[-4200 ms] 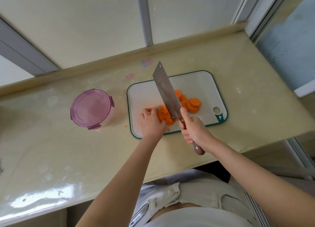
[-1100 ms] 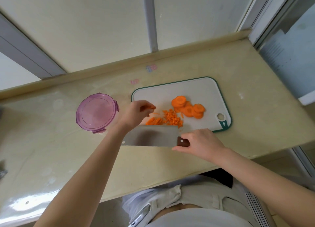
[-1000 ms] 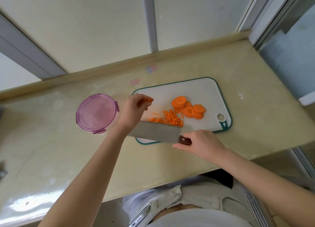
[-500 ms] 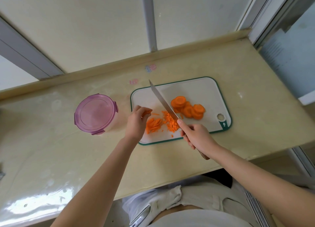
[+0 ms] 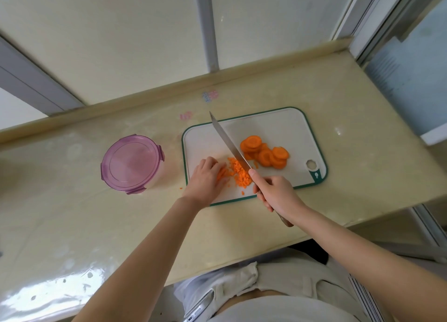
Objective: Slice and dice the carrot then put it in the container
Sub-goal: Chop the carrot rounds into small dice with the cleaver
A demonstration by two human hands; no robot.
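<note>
Overhead, head view: a white cutting board (image 5: pixel 278 125) with a green rim lies on a cream countertop (image 5: pixel 362 152). The right hand (image 5: pixel 275 191) is clamped round the wooden handle (image 5: pixel 286 222) of a cleaver (image 5: pixel 227 140), forefinger along its spine; the blade runs diagonally up-left, its edge against the diced carrot (image 5: pixel 240 174) heaped near the board's front. The left hand (image 5: pixel 205 179), apart from the right, holds down carrot strips (image 5: pixel 222 174) with bent fingers, just left of the dice. Round carrot slices (image 5: pixel 264 152) are stacked right of the blade, mid-board. A round container (image 5: pixel 130 163) with a clipped-on purple lid stands on the counter left of the board, near but not touching it. One carrot crumb (image 5: pixel 181 188) lies between them. The board's green corner (image 5: pixel 316 175) bears a white mark, and two small stickers (image 5: pixel 210 96) sit by the backsplash; all too small to read.
</note>
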